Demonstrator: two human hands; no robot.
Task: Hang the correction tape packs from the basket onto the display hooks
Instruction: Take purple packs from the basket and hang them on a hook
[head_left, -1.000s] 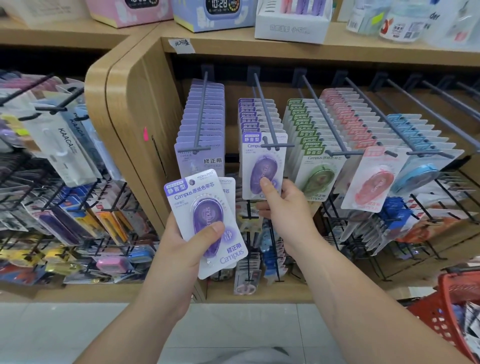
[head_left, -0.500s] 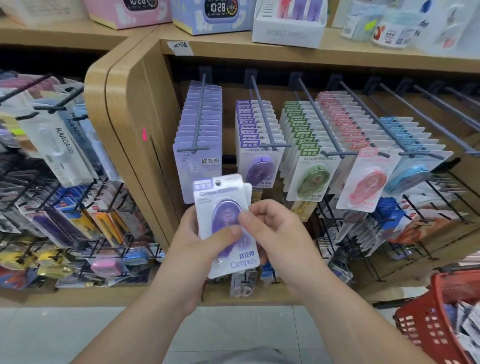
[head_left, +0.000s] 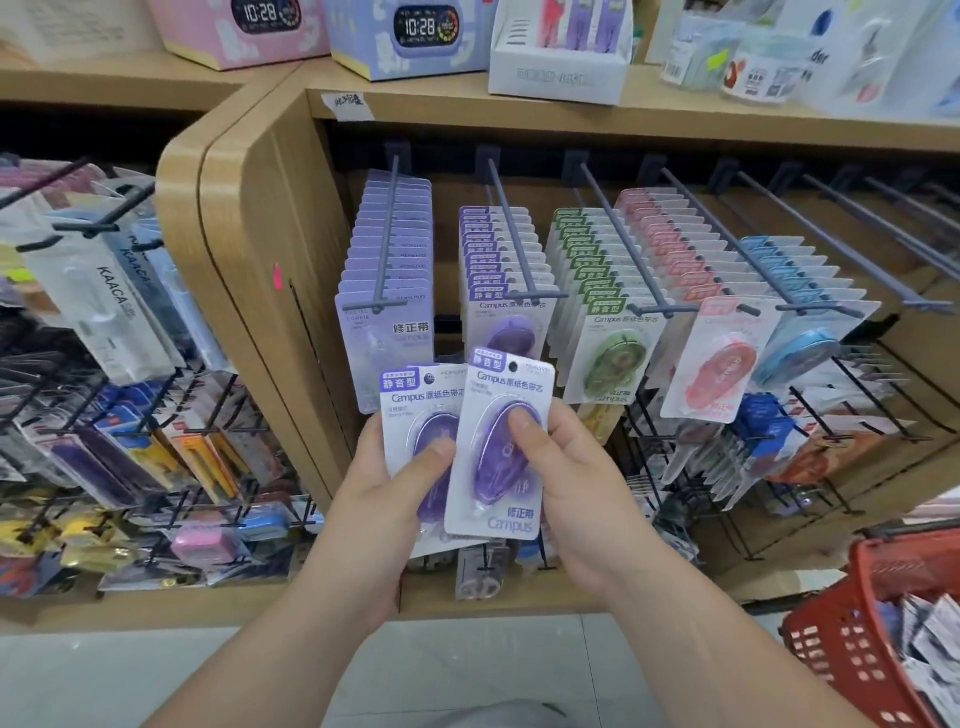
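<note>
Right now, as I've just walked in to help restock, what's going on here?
A person is stocking correction tape. The right hand pinches one purple pack, thumb on its blister, in front of a second purple pack that the left hand holds. Neither pack is hung yet. Matching purple packs hang on the hook just above them. A red basket at the lower right has more packs in it.
</note>
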